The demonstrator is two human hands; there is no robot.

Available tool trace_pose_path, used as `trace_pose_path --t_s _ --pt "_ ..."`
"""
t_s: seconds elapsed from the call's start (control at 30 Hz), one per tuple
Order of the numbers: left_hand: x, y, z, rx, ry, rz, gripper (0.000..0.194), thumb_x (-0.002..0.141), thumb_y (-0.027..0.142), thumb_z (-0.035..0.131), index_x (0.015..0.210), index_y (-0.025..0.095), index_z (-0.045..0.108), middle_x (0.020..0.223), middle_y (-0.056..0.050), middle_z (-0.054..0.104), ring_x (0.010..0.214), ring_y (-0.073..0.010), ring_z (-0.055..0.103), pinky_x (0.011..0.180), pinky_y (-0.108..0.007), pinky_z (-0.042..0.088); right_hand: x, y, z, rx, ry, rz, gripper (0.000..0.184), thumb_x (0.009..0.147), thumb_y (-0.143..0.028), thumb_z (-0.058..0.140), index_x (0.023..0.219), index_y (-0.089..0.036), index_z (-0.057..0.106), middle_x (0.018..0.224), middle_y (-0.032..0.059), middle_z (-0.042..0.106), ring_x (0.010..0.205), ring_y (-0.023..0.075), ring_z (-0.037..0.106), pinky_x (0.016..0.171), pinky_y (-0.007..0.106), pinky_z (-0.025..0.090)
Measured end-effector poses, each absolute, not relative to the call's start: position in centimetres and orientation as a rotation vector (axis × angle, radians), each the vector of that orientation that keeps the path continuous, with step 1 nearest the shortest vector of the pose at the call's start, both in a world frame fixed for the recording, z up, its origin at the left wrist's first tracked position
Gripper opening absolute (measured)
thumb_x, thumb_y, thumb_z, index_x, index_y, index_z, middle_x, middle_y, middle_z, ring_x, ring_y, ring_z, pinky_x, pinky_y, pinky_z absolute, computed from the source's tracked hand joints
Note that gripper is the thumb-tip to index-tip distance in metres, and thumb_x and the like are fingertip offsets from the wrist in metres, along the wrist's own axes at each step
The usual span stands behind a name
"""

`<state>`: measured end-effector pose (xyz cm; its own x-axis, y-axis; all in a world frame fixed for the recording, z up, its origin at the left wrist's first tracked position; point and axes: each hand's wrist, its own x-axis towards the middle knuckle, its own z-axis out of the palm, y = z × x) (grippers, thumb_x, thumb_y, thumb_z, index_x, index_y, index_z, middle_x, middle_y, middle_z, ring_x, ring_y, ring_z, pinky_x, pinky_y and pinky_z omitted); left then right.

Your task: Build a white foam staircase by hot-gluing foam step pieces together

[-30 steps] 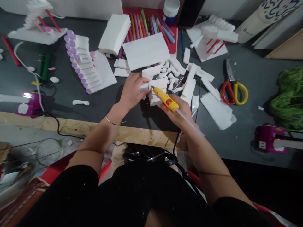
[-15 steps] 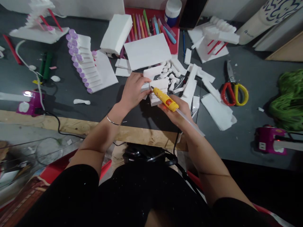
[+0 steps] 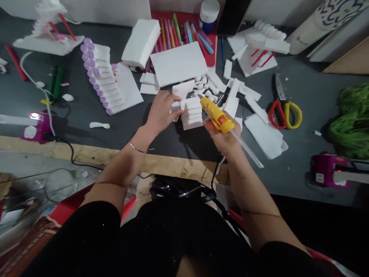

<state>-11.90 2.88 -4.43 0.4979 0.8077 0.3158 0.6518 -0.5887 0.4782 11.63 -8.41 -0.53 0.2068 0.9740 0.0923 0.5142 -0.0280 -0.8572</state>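
Note:
My left hand point(image 3: 163, 109) pinches the left edge of a small white foam staircase point(image 3: 191, 111) between thumb and fingers. The staircase is built of several stepped strips and stands near the table's front edge. My right hand point(image 3: 223, 132) is wrapped round a yellow hot glue gun point(image 3: 216, 111), with a clear glue stick point(image 3: 248, 149) poking out of its back. The gun's nozzle is close to the upper right corner of the staircase; whether it touches cannot be made out. Just behind the staircase is a loose white foam strip point(image 3: 183, 88).
Behind lie a white foam sheet point(image 3: 178, 63), markers point(image 3: 170, 32) and white scraps point(image 3: 230, 102). A larger staircase with purple discs point(image 3: 106, 80) sits left. Scissors point(image 3: 284, 104), green yarn point(image 3: 350, 119) and a purple power socket point(image 3: 330, 171) are to the right.
My right hand has moved the glue gun to the right, from the staircase's left end by my left fingertips to its right end. My left hand has kept its pinch nearly in place.

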Motion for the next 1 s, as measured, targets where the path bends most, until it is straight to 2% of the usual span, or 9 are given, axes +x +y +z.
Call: trace_pose_path --t_s 0.13,0.27,0.37,0.5,0.57,0.67,0.77,0.83,1.0 --pt "-11.9 3.0 -4.8 2.415 1.228 0.734 0.069 0.093 0.085 0.044 0.118 0.025 0.066 0.114 -0.011 0.069 0.115 -0.0315 0.061 0.102 -0.047 0.049 11.3 -8.2 0.2 -1.626 -1.290 0.834 0.044 0.080 -0.068 0.075 0.082 -0.027 0.062 0.079 0.0014 0.070 0.065 0.0186 0.067 0.068 0.041 0.061" --pt "-11.9 3.2 -4.9 2.343 1.258 0.741 0.064 0.092 0.084 0.050 0.109 0.025 0.067 0.105 -0.010 0.070 0.106 -0.0292 0.061 0.097 -0.045 0.050 10.9 -7.9 0.7 -1.616 -1.182 0.927 0.049 0.073 -0.071 0.078 0.082 -0.025 0.063 0.074 0.0013 0.068 0.052 0.0138 0.057 0.053 0.037 0.056" --pt "-11.9 3.2 -4.5 2.279 1.307 0.838 0.060 0.096 0.081 0.045 0.098 0.025 0.065 0.100 -0.009 0.069 0.100 -0.0267 0.061 0.093 -0.043 0.050 11.1 -7.7 0.2 -1.622 -1.119 0.960 0.050 0.071 -0.070 0.081 0.083 -0.024 0.064 0.074 0.0010 0.067 0.047 0.0113 0.051 0.044 0.033 0.051" --pt "-11.8 2.7 -3.2 2.165 1.331 1.040 0.060 0.098 0.081 0.041 0.089 0.025 0.060 0.094 -0.009 0.070 0.092 -0.0231 0.063 0.084 -0.040 0.052 11.9 -7.4 -0.8 -1.625 -1.121 0.919 0.043 0.076 -0.064 0.080 0.082 -0.024 0.068 0.071 0.0000 0.065 0.045 0.0089 0.049 0.044 0.029 0.048" --pt "-11.6 2.2 -2.4 2.091 1.275 1.077 0.060 0.098 0.081 0.043 0.089 0.025 0.061 0.092 -0.007 0.071 0.083 -0.0199 0.063 0.075 -0.037 0.051 12.3 -7.2 -1.3 -1.620 -1.121 0.895 0.038 0.080 -0.060 0.079 0.083 -0.024 0.068 0.071 -0.0001 0.064 0.046 0.0087 0.050 0.045 0.028 0.047" --pt "-11.0 1.5 -1.6 1.986 1.149 1.061 0.059 0.096 0.081 0.049 0.089 0.024 0.062 0.090 -0.005 0.072 0.075 -0.0162 0.062 0.065 -0.033 0.049 12.7 -6.9 -2.0 -1.571 -1.124 0.921 0.031 0.084 -0.053 0.078 0.087 -0.024 0.068 0.081 0.0021 0.066 0.057 0.0124 0.060 0.046 0.027 0.050" --pt "-10.6 1.1 -1.3 1.908 1.078 1.025 0.058 0.094 0.080 0.054 0.088 0.023 0.063 0.089 -0.004 0.072 0.077 -0.0155 0.064 0.065 -0.030 0.049 12.8 -6.3 -2.6 -1.506 -1.083 0.943 0.030 0.082 -0.050 0.079 0.089 -0.024 0.067 0.097 0.0062 0.070 0.074 0.0180 0.069 0.046 0.025 0.050" --pt "-10.4 1.0 -1.3 1.882 1.060 0.999 0.057 0.094 0.079 0.056 0.089 0.023 0.063 0.090 -0.005 0.072 0.078 -0.0152 0.064 0.066 -0.030 0.050 12.6 -5.9 -2.5 -1.469 -1.022 0.943 0.030 0.079 -0.048 0.081 0.087 -0.024 0.066 0.103 0.0074 0.071 0.078 0.0189 0.070 0.044 0.024 0.048" --pt "-10.2 0.6 -1.1 1.976 1.025 0.923 0.049 0.097 0.071 0.058 0.095 0.022 0.066 0.096 -0.006 0.073 0.080 -0.0155 0.063 0.071 -0.030 0.052 12.0 -5.0 -1.1 -1.356 -0.937 0.963 0.032 0.073 -0.047 0.087 0.081 -0.024 0.065 0.094 0.0043 0.071 0.073 0.0154 0.068 0.040 0.022 0.046"
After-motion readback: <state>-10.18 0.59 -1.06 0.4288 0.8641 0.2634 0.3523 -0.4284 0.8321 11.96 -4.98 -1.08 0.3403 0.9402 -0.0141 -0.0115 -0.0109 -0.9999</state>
